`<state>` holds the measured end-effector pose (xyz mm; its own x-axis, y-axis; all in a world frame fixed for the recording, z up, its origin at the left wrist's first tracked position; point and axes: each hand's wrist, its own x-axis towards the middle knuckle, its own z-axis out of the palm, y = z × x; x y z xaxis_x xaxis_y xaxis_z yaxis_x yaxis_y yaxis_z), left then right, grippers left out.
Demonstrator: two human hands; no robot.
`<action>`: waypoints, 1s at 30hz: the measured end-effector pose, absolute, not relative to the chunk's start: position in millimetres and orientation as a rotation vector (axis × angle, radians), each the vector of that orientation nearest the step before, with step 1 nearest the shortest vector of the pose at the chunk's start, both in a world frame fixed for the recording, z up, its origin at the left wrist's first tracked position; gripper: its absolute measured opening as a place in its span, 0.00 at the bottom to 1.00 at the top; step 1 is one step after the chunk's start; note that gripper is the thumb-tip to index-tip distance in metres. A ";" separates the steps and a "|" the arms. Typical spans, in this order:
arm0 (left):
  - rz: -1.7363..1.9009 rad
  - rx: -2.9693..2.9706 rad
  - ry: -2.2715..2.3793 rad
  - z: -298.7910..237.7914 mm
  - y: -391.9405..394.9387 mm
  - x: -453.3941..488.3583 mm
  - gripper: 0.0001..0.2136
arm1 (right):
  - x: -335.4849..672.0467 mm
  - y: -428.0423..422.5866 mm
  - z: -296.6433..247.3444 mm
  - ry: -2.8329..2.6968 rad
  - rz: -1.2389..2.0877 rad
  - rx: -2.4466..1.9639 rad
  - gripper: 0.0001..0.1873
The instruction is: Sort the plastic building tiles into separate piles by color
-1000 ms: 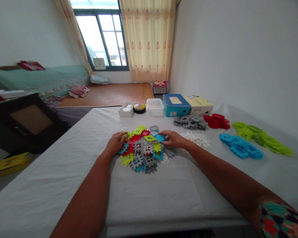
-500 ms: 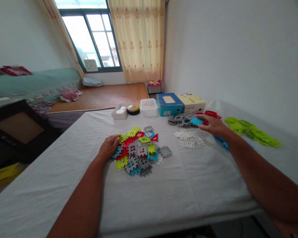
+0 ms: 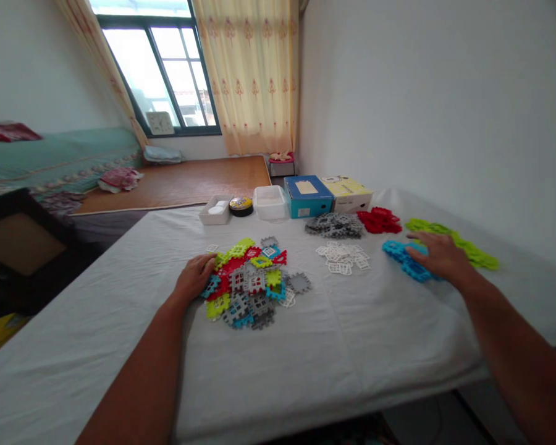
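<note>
A mixed pile of toothed plastic building pieces (image 3: 254, 281) in red, grey, lime, blue and white lies on the white-covered table. My left hand (image 3: 194, 277) rests at its left edge, fingers stretched out and touching the pieces. To the right, my right hand (image 3: 438, 254) is over a pile of blue pieces (image 3: 410, 262), its thumb and fingers apart. The palm hides part of that pile. Behind this hand lies a row of lime pieces (image 3: 472, 247). Farther back are red pieces (image 3: 380, 220) and grey pieces (image 3: 334, 226), with flat white frames (image 3: 343, 257) in front of them.
Along the table's back stand a white box (image 3: 215, 213), a round black and yellow tin (image 3: 241, 206), a clear plastic container (image 3: 270, 204), a blue box (image 3: 308, 198) and a yellow box (image 3: 347, 193). A wall rises on the right.
My right hand has moved right and nearer, from beside the grey and red piles, where it had a blue piece, to the blue pile. My left hand stays put. The view has turned slightly right.
</note>
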<state>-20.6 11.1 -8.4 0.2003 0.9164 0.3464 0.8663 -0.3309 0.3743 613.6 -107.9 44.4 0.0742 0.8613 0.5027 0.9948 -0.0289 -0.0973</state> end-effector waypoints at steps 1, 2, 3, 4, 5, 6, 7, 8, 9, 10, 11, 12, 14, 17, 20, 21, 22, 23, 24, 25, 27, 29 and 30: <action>0.789 2.356 1.757 -7.6 10.4 -19.8 0.27 | 593.3 -105.0 52.0 -1.900 -0.404 -1.873 0.22; 0.784 2.354 1.754 -6.8 9.8 -19.1 0.27 | 569.7 -101.7 59.5 -1.978 -0.350 -1.778 0.22; 0.781 2.353 1.749 -6.1 9.1 -18.5 0.27 | 543.7 -98.2 66.4 -2.072 -0.257 -1.660 0.22; 0.780 2.351 1.744 -5.5 8.4 -18.0 0.27 | 516.3 -94.7 71.9 -2.183 -0.128 -1.535 0.21; 0.783 2.348 1.741 -4.9 7.7 -17.6 0.27 | 488.9 -91.0 75.9 -2.291 0.001 -1.410 0.21; 0.788 2.345 1.738 -4.3 6.9 -17.3 0.27 | 462.8 -87.3 78.0 -2.394 0.122 -1.309 0.20; 0.795 2.341 1.737 -3.8 6.1 -17.0 0.27 | 439.4 -83.2 78.3 -2.485 0.229 -1.230 0.21; 0.802 2.337 1.735 -3.2 5.2 -16.7 0.27 | 419.5 -78.9 77.0 -2.571 0.318 -1.176 0.23; 0.808 2.333 1.735 -2.6 4.4 -16.5 0.26 | 403.7 -74.3 74.3 -2.649 0.390 -1.142 0.26; 0.812 2.329 1.733 -2.0 3.7 -16.3 0.26 | 392.1 -69.6 70.5 -2.714 0.446 -1.126 0.30; 0.813 2.327 1.730 -1.6 3.2 -16.2 0.26 | 384.7 -65.0 65.9 -2.760 0.490 -1.121 0.33; 0.814 2.327 1.727 -1.3 3.0 -16.2 0.26 | 380.7 -61.0 60.9 -2.782 0.523 -1.116 0.33; 0.817 2.327 1.714 -1.1 3.3 -16.3 0.26 | 380.6 -55.8 50.7 -2.751 0.559 -1.077 0.31; 0.823 2.325 1.707 -1.9 4.9 -17.2 0.26 | 389.7 -55.1 39.4 -2.639 0.563 -0.988 0.26; 0.827 2.328 1.707 -3.0 6.0 -18.0 0.25 | 401.7 -53.5 38.8 -2.579 0.608 -1.008 0.24; 0.828 2.330 1.708 -3.3 6.0 -18.2 0.25 | 406.6 -49.9 41.4 -2.566 0.623 -1.039 0.24; 0.827 2.331 1.711 -3.5 5.9 -18.3 0.25 | 412.1 -44.0 45.1 -2.553 0.623 -1.082 0.23; 0.825 2.331 1.715 -3.6 5.7 -18.3 0.25 | 418.5 -35.8 49.7 -2.534 0.595 -1.137 0.22; 0.822 2.332 1.718 -3.7 5.5 -18.3 0.25 | 425.8 -25.2 54.8 -2.505 0.533 -1.201 0.21; 0.818 2.332 1.719 -3.8 5.3 -18.3 0.25 | 433.8 -12.9 60.0 -2.466 0.444 -1.272 0.20; 0.817 2.332 1.716 -4.0 5.1 -18.4 0.25 | 450.9 14.6 69.3 -2.360 0.241 -1.421 0.18; 0.821 2.325 1.716 -4.4 5.1 -18.6 0.25 | 466.2 40.2 75.2 -2.254 0.071 -1.569 0.17; 0.821 2.322 1.717 -4.6 5.2 -18.7 0.25 | 471.6 50.4 76.7 -2.214 0.009 -1.643 0.17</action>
<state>-18.7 5.2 -4.6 0.2005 0.9182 0.3415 0.8424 -0.3396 0.4184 471.6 50.4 76.7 -0.2423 0.9236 0.2972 0.9210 0.3153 -0.2289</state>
